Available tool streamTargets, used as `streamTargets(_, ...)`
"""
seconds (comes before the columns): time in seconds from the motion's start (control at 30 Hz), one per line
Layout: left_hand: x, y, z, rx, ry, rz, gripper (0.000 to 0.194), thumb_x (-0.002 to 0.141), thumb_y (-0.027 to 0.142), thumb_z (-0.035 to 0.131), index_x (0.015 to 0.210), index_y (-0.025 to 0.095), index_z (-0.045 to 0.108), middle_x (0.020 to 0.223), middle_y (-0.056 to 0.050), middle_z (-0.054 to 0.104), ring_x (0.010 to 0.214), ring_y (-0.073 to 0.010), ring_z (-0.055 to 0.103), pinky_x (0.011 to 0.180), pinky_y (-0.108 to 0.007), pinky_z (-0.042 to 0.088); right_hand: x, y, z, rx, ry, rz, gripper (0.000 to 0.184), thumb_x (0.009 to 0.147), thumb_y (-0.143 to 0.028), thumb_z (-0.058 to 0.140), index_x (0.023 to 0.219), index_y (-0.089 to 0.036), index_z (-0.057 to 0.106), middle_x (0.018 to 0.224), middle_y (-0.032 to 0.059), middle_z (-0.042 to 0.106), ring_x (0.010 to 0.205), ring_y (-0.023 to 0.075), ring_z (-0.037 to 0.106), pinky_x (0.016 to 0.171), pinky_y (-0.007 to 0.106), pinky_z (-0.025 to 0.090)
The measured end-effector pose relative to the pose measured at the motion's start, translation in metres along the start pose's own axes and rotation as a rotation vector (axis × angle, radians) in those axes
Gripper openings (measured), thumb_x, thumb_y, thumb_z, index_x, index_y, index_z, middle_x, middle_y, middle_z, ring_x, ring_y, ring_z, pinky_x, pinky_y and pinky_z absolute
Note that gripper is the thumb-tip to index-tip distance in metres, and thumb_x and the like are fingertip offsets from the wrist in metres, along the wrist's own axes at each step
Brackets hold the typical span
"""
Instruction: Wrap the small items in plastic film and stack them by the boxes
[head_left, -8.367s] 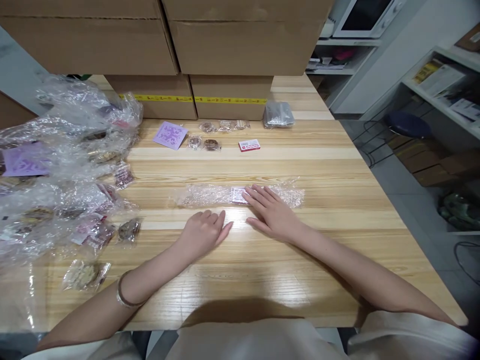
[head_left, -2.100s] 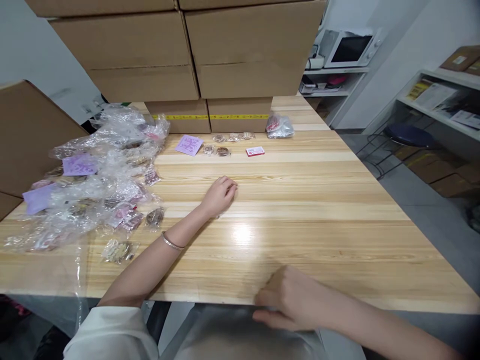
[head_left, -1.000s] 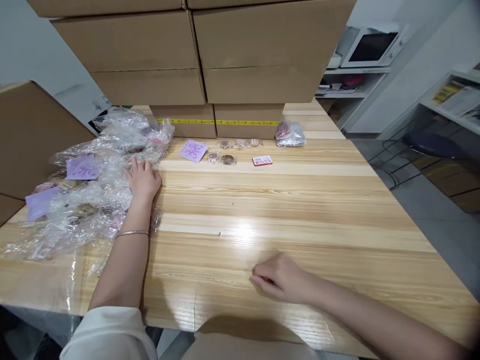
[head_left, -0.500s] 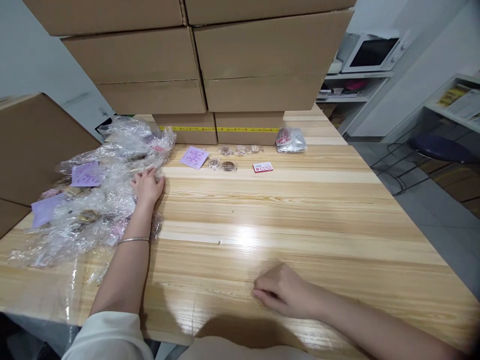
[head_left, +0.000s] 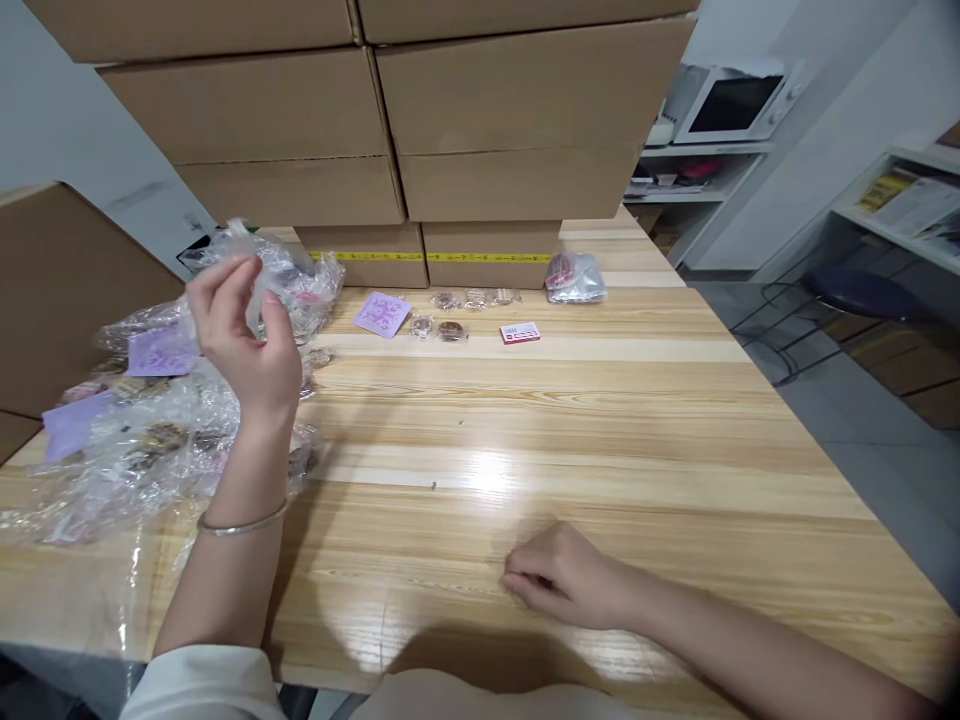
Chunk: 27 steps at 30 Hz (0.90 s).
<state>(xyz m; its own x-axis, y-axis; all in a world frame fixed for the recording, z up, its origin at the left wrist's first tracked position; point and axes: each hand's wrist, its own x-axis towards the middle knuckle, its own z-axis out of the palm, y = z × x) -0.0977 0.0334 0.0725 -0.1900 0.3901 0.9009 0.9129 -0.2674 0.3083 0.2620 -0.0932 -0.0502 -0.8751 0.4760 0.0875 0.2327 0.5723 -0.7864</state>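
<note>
My left hand [head_left: 251, 340] is raised over a heap of crumpled clear plastic packets [head_left: 172, 440] at the left of the table. Its fingers are half curled, with the thumb standing apart, and I see nothing held between them. Clear plastic shows just behind the fingertips. Among the packets lie purple printed squares [head_left: 161, 352] and small brown and pink pieces. My right hand [head_left: 562, 575] rests on the table near the front edge, closed in a loose fist with nothing showing in it.
Several small wrapped pieces [head_left: 452, 331], a purple square [head_left: 382, 314], a small red-and-white box [head_left: 520, 332] and a clear bag [head_left: 575, 278] lie toward the back. Stacked cardboard boxes [head_left: 517, 120] wall off the rear; another carton [head_left: 75, 280] stands left.
My left hand has lifted off the plastic heap, moving up and to the left, and its fingers have curled upward. My right hand stays where it was. The view has shifted slightly.
</note>
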Motion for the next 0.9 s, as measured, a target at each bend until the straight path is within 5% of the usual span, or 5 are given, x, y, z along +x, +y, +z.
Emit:
streamTargets(0.2, -0.011, 0.105, -0.045, -0.533, 0.111, -0.012, 0.043, 0.076, 0.034, 0.06, 0.118, 0.036, 0.069, 0.127, 0.002, 0.051, 0.127, -0.0275, 0.053, 0.097, -0.046, 0.055, -0.001, -0.001, -0.001, 0.085, 0.009, 0.046, 0.034, 0.099, -0.029, 0.043, 0.068, -0.019, 0.052, 0.06, -0.0023, 0.051, 0.054, 0.0093, 0.044, 0.056, 0.024, 0.034)
streamTargets(0.37, -0.025, 0.15, -0.065, -1.095, -0.62, -0.547, 0.014, 0.077, 0.037, 0.069, 0.087, 0.039, 0.078, 0.088, -0.002, 0.065, 0.076, -0.0217, 0.069, 0.063, -0.039, 0.064, 0.004, 0.009, -0.001, 0.453, 0.453, 0.284, 0.027, 0.1, -0.042, 0.044, 0.095, -0.02, 0.058, 0.065, -0.002, 0.054, 0.051, 0.0107, 0.044, 0.049, 0.023, 0.037)
streamTargets(0.5, -0.028, 0.152, -0.056, -1.327, -0.794, -0.847, 0.012, 0.069, 0.043, 0.075, 0.07, 0.031, 0.076, 0.08, -0.003, 0.067, 0.057, -0.0174, 0.065, 0.052, -0.035, 0.06, 0.004, 0.021, -0.019, 0.398, 0.906, 0.269, 0.028, 0.094, -0.043, 0.056, 0.116, -0.026, 0.053, 0.098, 0.0056, 0.061, 0.08, 0.0173, 0.059, 0.072, 0.032, 0.051)
streamTargets(0.7, -0.044, 0.161, -0.032, -1.391, -0.87, -0.995, 0.023, 0.075, 0.037, 0.073, 0.097, 0.03, 0.078, 0.097, -0.003, 0.074, 0.089, -0.0241, 0.072, 0.068, -0.035, 0.062, 0.014, -0.005, -0.066, 0.589, 0.329, 0.064, 0.071, 0.083, -0.07, 0.059, 0.14, -0.029, 0.049, 0.139, 0.01, 0.054, 0.131, 0.0289, 0.047, 0.108, 0.05, 0.037)
streamTargets(0.9, -0.065, 0.151, -0.005, -1.201, -0.899, -0.877, 0.038, 0.079, 0.031, 0.073, 0.117, 0.032, 0.071, 0.144, -0.001, 0.056, 0.132, -0.0269, 0.052, 0.107, -0.043, 0.047, 0.031, -0.021, -0.077, 0.568, 0.05, 0.134, 0.035, 0.084, -0.051, 0.069, 0.098, -0.02, 0.071, 0.082, 0.0014, 0.068, 0.074, 0.0158, 0.062, 0.073, 0.031, 0.052)
